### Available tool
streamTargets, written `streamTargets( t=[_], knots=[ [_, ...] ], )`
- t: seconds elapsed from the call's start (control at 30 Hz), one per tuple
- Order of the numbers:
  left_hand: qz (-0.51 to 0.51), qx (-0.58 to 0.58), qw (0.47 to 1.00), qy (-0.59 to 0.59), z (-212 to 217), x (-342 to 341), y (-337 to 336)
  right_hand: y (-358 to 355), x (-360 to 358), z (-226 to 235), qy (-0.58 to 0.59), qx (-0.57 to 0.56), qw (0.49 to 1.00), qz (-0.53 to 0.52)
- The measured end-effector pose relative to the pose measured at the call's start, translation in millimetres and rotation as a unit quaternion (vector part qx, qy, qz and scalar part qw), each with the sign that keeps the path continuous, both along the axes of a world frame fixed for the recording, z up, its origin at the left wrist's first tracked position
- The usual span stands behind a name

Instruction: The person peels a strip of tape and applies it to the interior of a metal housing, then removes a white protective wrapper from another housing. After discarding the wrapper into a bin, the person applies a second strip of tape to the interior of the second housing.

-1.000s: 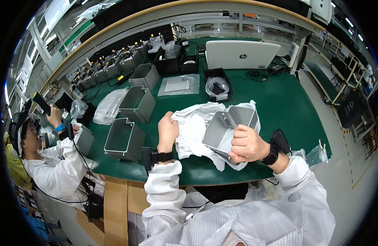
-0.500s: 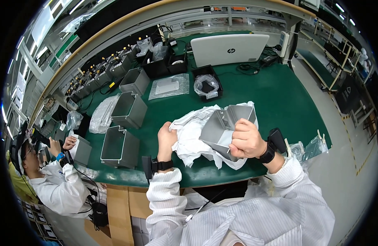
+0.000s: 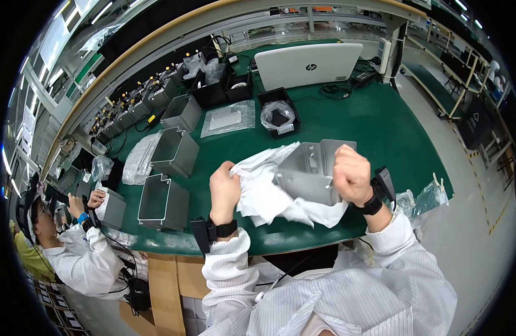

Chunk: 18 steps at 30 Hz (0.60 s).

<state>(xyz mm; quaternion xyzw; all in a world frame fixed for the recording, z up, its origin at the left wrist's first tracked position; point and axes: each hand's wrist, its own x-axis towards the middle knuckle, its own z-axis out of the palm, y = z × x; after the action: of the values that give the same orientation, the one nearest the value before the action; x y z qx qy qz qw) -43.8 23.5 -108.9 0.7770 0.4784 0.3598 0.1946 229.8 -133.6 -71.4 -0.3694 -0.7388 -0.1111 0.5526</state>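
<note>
My left hand (image 3: 224,189) is closed on a gathered edge of a crumpled white wrapping sheet (image 3: 262,189). Whether the sheet is cloth or thin foam I cannot tell. Partly out of the wrapping is a grey metal box (image 3: 311,187), tilted and blurred by motion, with its inner wall showing. At the box's right side my right hand (image 3: 352,175) is curled tight around its edge; the fingertips are hidden. White wrapping also hangs beneath the box. To the left, more grey boxes of the same kind, such as the nearest box (image 3: 182,204), stand on the green table (image 3: 375,120).
Bubble wrap (image 3: 139,159) lies left, with a plate on another bubble-wrap sheet (image 3: 241,109) farther back. Behind are a black bin (image 3: 278,94) and a white laptop (image 3: 308,66). A co-worker (image 3: 81,246) handles a box (image 3: 112,210) at far left. Plastic bags (image 3: 429,199) hang at the right edge.
My right hand has shifted right and up with the box, which has turned. The white wrapping is stretched tauter between my left hand and the box; my left hand has moved slightly left.
</note>
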Motion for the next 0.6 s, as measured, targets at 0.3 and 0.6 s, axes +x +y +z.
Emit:
streamTargets(
  t=[0.3, 0.6],
  knots=[
    [-0.003, -0.034, 0.999, 0.003, -36.9, 15.5, -16.8, -11.0, 28.0, 28.8, 0.394, 0.098, 0.911, -0.069],
    [-0.232, 0.262, 0.920, -0.179, 53.1, 23.8, -104.2, -54.8, 4.1, 84.2, -0.162, 0.099, 0.981, -0.040]
  ],
)
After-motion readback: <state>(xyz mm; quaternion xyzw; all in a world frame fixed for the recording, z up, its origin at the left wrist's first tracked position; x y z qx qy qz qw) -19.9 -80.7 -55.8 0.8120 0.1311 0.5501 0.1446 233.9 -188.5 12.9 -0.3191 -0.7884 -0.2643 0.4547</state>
